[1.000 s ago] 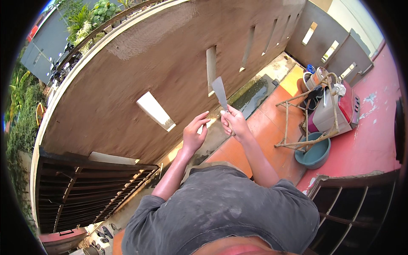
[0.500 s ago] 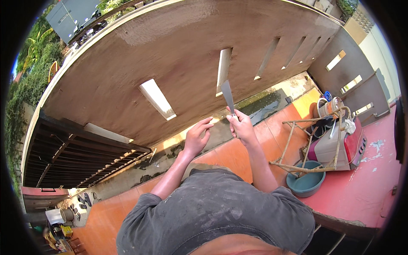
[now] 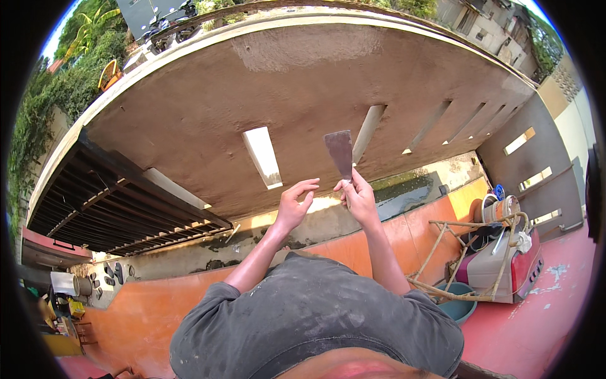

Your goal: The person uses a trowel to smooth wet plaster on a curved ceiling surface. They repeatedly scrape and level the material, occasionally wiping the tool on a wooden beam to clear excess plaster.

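Observation:
In my right hand (image 3: 360,197) is a putty knife (image 3: 339,151), gripped by its handle, which my fingers mostly cover. Its wide, dull metal blade points up and away from me, with the flat side turned toward my view. Just to the left, my left hand (image 3: 294,205) hangs in the air with nothing in it, its fingers spread and slightly curled toward the knife. Neither hand touches the brown plastered wall (image 3: 196,107) beyond them, which has several narrow upright slots.
A dark slatted gate (image 3: 120,202) stands at the left. To the right are a rough wooden frame (image 3: 435,252), a teal basin (image 3: 457,309) and a grey-and-red box (image 3: 489,275). Orange tiles (image 3: 170,303) run below the wall, beside a wet gutter (image 3: 404,196).
The putty knife has turned in my right hand, so its blade now shows broad instead of narrow. My view has swung, shifting the wall's slots to the right. My left hand remains empty.

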Available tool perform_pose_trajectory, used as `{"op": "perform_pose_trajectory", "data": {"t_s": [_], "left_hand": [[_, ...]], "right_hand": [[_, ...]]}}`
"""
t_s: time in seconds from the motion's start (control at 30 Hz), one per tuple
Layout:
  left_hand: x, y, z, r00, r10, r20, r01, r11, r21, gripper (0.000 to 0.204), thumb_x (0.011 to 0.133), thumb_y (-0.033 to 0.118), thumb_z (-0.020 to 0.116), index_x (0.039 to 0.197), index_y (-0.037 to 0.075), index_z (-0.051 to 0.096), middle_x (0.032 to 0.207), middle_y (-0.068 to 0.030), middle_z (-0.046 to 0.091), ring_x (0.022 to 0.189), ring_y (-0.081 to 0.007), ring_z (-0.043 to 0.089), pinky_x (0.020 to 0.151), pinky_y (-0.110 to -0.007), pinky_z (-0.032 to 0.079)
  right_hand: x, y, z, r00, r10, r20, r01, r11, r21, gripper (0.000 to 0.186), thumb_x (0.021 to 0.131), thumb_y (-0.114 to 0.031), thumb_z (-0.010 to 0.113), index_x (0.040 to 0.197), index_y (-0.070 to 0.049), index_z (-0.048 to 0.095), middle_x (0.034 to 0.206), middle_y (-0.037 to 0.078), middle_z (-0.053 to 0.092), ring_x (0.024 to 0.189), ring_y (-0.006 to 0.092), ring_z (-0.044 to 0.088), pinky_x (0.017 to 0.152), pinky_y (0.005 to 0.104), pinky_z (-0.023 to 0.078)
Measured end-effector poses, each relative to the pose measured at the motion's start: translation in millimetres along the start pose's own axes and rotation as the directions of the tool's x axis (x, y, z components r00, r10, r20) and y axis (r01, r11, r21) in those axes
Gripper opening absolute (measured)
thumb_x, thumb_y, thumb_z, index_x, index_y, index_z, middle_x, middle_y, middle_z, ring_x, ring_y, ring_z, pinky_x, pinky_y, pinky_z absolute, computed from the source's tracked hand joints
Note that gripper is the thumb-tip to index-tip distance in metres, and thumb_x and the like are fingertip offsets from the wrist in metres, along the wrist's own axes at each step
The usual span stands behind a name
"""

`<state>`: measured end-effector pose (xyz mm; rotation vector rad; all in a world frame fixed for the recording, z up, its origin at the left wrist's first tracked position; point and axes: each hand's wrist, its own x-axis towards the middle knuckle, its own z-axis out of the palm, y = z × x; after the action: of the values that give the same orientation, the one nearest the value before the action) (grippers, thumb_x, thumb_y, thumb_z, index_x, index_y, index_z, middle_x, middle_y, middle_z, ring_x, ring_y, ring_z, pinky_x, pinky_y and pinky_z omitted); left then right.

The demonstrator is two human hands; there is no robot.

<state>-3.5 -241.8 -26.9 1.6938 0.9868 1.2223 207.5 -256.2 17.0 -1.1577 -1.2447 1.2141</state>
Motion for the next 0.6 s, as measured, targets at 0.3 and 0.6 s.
{"op": "perform_pose_trajectory", "data": {"t_s": [0.3,0.6], "left_hand": [[34.7,-24.0,-61.1,0.991,-0.076,0.112,0.106,0.949,-0.297,0.026,0.1,0.004,0.058,0.124,0.0,0.066,0.134,-0.0122,0.065,0.124,-0.0201,0.062,0.108,-0.035,0.048],[31.7,-49.3,-93.6,0.933,-0.102,0.344,0.241,0.889,-0.39,0.047,0.1,0.0,0.053,0.147,-0.001,0.043,0.137,-0.0146,0.059,0.127,-0.0218,0.059,0.111,-0.037,0.046]], "right_hand": [[48.8,-20.7,69.3,0.996,-0.082,0.018,0.083,0.989,-0.121,0.073,0.102,-0.012,0.056,0.165,-0.021,0.022,0.103,0.007,0.066,0.055,0.0039,0.046,0.048,0.0221,0.044],[100.2,12.1,124.3,0.925,-0.379,0.036,0.354,0.822,-0.445,0.069,0.097,-0.006,0.061,0.16,-0.013,0.034,0.105,0.011,0.071,0.071,0.0186,0.064,0.07,0.0338,0.053]]}}
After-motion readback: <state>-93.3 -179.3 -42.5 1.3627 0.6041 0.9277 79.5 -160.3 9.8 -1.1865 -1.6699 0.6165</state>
